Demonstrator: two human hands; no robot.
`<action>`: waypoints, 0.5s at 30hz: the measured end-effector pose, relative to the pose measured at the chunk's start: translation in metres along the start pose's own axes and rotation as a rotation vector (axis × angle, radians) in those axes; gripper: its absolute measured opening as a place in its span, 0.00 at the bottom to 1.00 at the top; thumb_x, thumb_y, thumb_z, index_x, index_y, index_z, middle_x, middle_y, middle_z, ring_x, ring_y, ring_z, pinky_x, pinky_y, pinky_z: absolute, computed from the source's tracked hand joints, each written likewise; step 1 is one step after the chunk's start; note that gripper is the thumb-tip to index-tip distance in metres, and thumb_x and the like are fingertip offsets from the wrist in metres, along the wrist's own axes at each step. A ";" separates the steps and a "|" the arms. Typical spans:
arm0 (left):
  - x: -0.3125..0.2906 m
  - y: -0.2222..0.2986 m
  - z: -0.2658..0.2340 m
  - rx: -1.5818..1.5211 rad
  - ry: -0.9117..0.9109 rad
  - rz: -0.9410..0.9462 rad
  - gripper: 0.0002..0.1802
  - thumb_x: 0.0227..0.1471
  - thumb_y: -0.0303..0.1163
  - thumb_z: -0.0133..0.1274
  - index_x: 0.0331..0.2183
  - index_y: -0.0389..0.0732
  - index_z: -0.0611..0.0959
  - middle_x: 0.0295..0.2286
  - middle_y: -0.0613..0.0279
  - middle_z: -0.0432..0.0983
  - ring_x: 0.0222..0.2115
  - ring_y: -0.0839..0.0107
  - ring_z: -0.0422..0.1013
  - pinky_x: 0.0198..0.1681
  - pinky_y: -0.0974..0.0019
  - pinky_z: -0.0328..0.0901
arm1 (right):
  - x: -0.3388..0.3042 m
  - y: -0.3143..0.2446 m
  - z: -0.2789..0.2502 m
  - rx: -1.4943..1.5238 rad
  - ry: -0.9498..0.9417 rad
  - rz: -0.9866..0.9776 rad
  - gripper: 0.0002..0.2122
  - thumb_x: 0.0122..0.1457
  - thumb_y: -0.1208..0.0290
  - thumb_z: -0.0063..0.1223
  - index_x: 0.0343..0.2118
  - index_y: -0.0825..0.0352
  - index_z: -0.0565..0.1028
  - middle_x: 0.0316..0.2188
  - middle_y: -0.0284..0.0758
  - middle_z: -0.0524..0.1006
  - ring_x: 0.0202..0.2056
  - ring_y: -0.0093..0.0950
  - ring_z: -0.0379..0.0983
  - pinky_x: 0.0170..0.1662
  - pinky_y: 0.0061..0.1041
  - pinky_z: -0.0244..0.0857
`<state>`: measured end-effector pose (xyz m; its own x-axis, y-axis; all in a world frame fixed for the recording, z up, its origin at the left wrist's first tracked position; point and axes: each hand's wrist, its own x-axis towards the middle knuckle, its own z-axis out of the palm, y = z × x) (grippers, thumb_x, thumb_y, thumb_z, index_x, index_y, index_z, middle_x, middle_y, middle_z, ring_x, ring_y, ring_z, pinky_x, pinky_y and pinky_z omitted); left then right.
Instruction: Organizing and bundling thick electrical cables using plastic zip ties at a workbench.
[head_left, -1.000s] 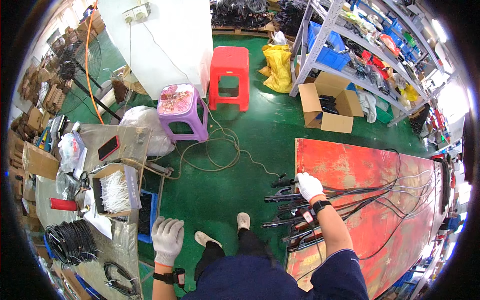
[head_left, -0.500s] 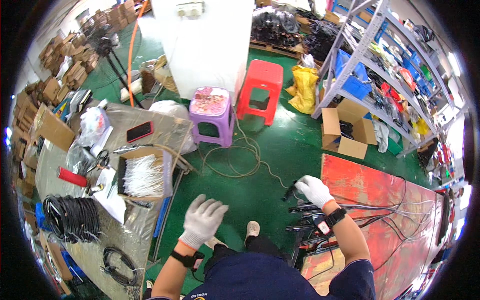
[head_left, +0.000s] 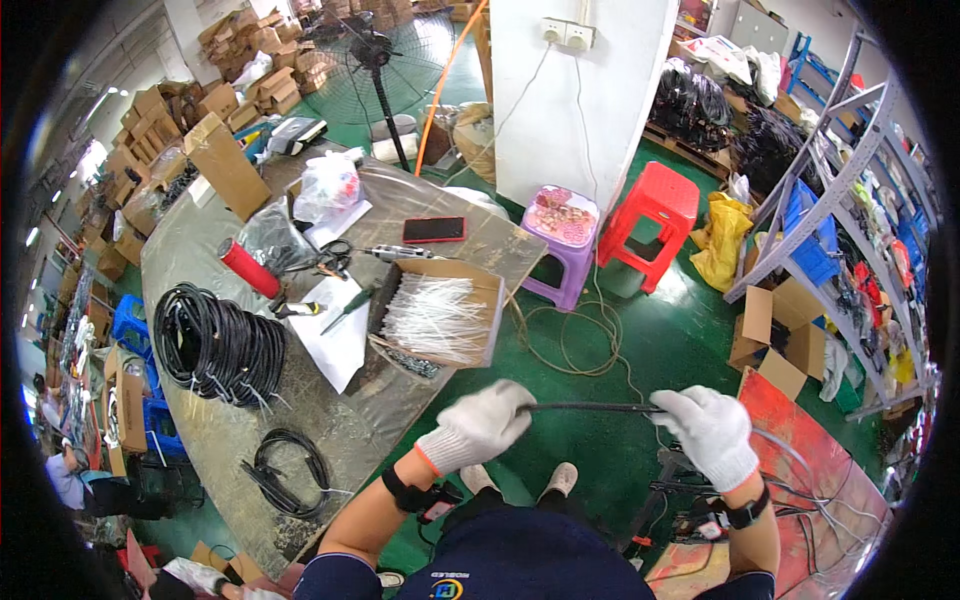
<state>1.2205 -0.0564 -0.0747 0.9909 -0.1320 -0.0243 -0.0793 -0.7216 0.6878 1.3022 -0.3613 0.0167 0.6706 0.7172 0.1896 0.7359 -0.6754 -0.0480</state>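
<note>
Cable in a thick black coil [head_left: 220,345] lies at the left on the grey bench [head_left: 215,480], and a smaller black coil [head_left: 290,475] lies nearer to the person. Next come a red cylinder [head_left: 248,268], a white paper [head_left: 325,340] and an open box [head_left: 495,325] filled with thin white strips [head_left: 432,315]. The left hand [head_left: 485,425], in a white glove, is closed around one end of a black cord [head_left: 590,407]. This cord stretches almost level above the green floor [head_left: 575,440], between the two hands. Beyond it stand a purple stool [head_left: 562,245] and a red stool [head_left: 652,225]. The right hand [head_left: 708,435], also gloved, grips the cord's other end with its fingers. At far right, grey cables [head_left: 790,455] lie on a second bench with worn red top [head_left: 800,415].
</note>
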 end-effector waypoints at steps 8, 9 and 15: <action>0.020 0.052 0.025 -1.076 -0.428 -0.265 0.17 0.60 0.34 0.53 0.47 0.35 0.76 0.26 0.67 0.71 0.24 0.80 0.68 0.30 0.74 0.65 | 0.039 0.017 -0.028 0.114 0.327 0.036 0.10 0.51 0.64 0.63 0.37 0.55 0.79 0.25 0.32 0.75 0.28 0.35 0.74 0.30 0.33 0.67; 0.022 0.056 0.026 -1.236 -0.370 -0.279 0.17 0.60 0.33 0.53 0.47 0.34 0.75 0.25 0.68 0.70 0.23 0.79 0.66 0.29 0.73 0.64 | 0.041 0.023 -0.028 0.157 0.325 0.039 0.10 0.52 0.64 0.63 0.37 0.55 0.79 0.25 0.33 0.75 0.29 0.36 0.74 0.31 0.34 0.68; 0.023 0.098 0.007 -1.709 -0.265 -0.183 0.16 0.62 0.38 0.49 0.40 0.33 0.74 0.14 0.72 0.55 0.16 0.72 0.56 0.23 0.66 0.53 | 0.043 0.071 0.034 0.410 0.304 0.036 0.11 0.57 0.65 0.57 0.44 0.55 0.78 0.27 0.37 0.76 0.30 0.40 0.75 0.33 0.36 0.69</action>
<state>1.2349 -0.1352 -0.0129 0.9164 -0.3622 -0.1706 0.3898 0.7105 0.5858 1.3867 -0.3723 -0.0118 0.6837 0.5707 0.4548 0.7297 -0.5320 -0.4295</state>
